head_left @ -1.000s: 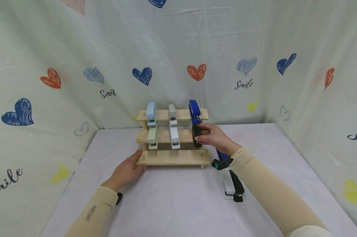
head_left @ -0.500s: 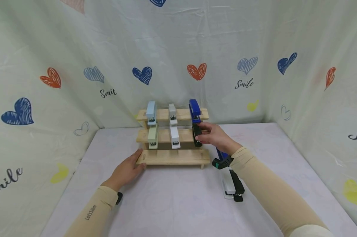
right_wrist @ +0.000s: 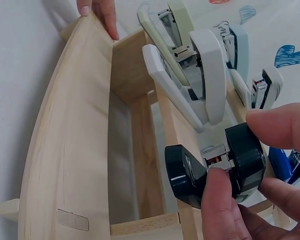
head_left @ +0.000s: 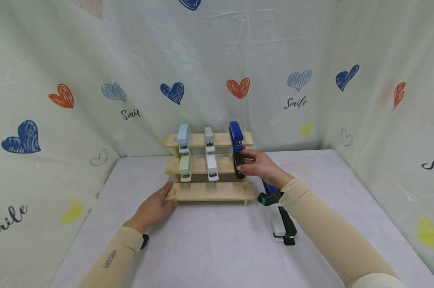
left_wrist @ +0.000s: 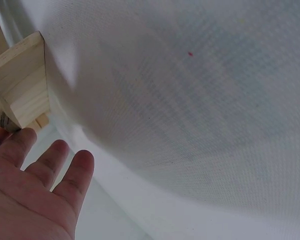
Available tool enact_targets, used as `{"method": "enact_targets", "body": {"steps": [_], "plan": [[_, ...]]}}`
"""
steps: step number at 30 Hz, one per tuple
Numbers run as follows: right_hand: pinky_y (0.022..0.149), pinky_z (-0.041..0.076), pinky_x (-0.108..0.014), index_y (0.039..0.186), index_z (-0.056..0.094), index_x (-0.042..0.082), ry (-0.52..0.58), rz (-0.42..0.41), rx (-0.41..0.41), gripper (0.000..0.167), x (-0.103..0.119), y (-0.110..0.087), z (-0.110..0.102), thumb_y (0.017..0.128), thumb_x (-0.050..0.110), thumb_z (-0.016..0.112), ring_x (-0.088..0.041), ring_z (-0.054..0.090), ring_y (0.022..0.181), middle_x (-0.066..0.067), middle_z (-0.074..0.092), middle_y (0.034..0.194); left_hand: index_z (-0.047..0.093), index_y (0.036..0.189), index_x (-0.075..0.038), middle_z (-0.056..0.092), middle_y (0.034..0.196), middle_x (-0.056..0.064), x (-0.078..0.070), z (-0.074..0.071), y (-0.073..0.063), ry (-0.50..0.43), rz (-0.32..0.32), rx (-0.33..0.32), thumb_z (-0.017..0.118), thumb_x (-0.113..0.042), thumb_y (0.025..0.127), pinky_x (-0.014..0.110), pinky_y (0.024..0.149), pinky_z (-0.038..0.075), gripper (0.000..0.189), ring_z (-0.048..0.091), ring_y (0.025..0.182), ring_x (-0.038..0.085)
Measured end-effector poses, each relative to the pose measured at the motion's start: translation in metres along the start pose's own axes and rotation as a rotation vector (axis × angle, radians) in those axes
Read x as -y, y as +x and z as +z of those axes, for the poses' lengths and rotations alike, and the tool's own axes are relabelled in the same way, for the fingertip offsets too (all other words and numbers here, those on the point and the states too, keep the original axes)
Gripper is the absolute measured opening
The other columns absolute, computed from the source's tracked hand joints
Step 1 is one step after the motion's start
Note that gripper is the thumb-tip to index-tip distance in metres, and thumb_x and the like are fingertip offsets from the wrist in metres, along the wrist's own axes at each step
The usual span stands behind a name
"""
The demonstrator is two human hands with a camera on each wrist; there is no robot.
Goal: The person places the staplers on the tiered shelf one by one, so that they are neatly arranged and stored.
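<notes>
A three-step wooden rack (head_left: 209, 192) stands on the table. My left hand (head_left: 152, 208) holds the left end of its lowest step, thumb at the front corner and fingers at the back; in the left wrist view several fingers (left_wrist: 72, 182) extend past the wood. My right hand (head_left: 262, 167) pinches a black stapler (right_wrist: 245, 155) at the right of the middle step, front end facing me. Left of it on that step are a white stapler (head_left: 212, 166) and a light green stapler (head_left: 185, 166). The top step bears light blue (head_left: 183, 136), grey (head_left: 209, 138) and dark blue (head_left: 236, 134) staplers.
Right of the rack, partly under my right forearm, a white stapler (head_left: 276, 224) and a black stapler (head_left: 287, 226) lie side by side on the table (head_left: 209, 248). A blue stapler (head_left: 268, 187) lies behind them, mostly hidden by my wrist. A heart-printed curtain (head_left: 202, 52) surrounds the table.
</notes>
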State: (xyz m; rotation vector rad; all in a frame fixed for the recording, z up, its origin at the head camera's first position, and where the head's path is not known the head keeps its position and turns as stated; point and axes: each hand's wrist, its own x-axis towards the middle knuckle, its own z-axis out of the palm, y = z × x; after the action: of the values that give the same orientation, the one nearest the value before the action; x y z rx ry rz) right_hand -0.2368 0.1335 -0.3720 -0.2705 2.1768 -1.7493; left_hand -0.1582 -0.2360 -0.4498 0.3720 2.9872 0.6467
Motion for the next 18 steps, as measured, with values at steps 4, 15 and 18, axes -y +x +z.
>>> {"method": "enact_targets", "body": {"steps": [4, 15, 18], "plan": [[0.095, 0.052, -0.042, 0.151, 0.039, 0.003, 0.002, 0.007, 0.000, 0.068, 0.000, -0.002, -0.001, 0.091, 0.003, 0.071, -0.034, 0.048, 0.133, -0.022, 0.046, 0.147, 0.024, 0.155, 0.004, 0.031, 0.156, 0.026, -0.002, -0.001, -0.001, -0.002, -0.001, -0.001, 0.052, -0.034, 0.104, 0.058, 0.110, 0.033, 0.070, 0.036, 0.137, 0.047], [0.098, 0.050, -0.044, 0.152, 0.038, 0.002, 0.005, -0.021, 0.015, 0.070, -0.004, -0.006, -0.010, 0.090, 0.006, 0.071, -0.032, 0.044, 0.136, -0.020, 0.043, 0.151, 0.025, 0.155, 0.004, 0.032, 0.155, 0.027, -0.002, -0.001, -0.002, -0.019, -0.006, -0.003, 0.053, -0.033, 0.104, 0.059, 0.108, 0.034, 0.069, 0.037, 0.136, 0.048], [0.097, 0.050, -0.043, 0.153, 0.037, 0.003, -0.001, -0.020, 0.005, 0.071, -0.004, -0.007, -0.013, 0.091, 0.007, 0.071, -0.034, 0.043, 0.137, -0.021, 0.039, 0.152, 0.025, 0.155, 0.004, 0.032, 0.154, 0.027, -0.002, -0.001, -0.002, -0.018, -0.006, -0.003, 0.053, -0.033, 0.104, 0.059, 0.108, 0.034, 0.069, 0.037, 0.136, 0.048]]}}
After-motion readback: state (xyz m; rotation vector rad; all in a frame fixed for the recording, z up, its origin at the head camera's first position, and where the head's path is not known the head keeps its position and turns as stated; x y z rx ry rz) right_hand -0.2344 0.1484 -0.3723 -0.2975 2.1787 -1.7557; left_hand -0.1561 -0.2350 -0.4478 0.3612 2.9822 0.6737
